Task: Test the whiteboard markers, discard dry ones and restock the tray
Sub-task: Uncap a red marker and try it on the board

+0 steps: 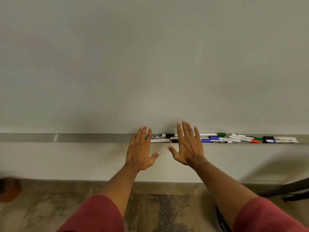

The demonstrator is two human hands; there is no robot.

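A wide blank whiteboard (pixel 150 64) fills the upper view. Along its bottom edge runs a metal tray (pixel 66 137). Several markers lie in the tray's right half: black-capped ones (pixel 160 136), a green-capped one (pixel 215 134), blue-capped ones (pixel 217 139) and a red-capped one (pixel 245 139). My left hand (pixel 140 151) is held flat with fingers spread in front of the tray, holding nothing. My right hand (pixel 189 146) is spread the same way beside it, covering part of the markers. Both palms face the board.
Below the tray is a pale wall strip, then a patterned floor (pixel 150 206). A blurred orange object (pixel 9 191) sits at the far left on the floor. Dark furniture legs (pixel 294 190) stand at the lower right.
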